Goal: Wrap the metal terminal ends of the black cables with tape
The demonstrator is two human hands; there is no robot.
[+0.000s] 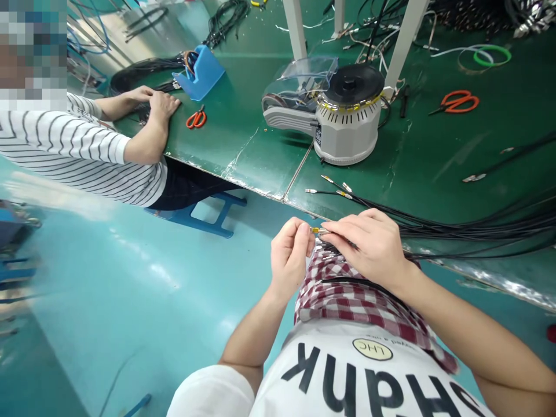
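Just off the table's front edge, above my lap, my left hand is closed in a pinch at one end of a small yellow piece of tape. My right hand grips the tip of a black cable with a metal connector, its fingers meeting the tape from the other side. More silvery connector ends show beneath the right fingers, resting over my checked clothing. Beside that hand, a bundle of black cables runs off to the right along the table edge. A few cable ends carry yellow bands.
A round tape dispenser with yellow tape stands on the green table. Orange scissors lie at the right, another orange pair at the left. A co-worker in a striped shirt sits left, near a blue holder.
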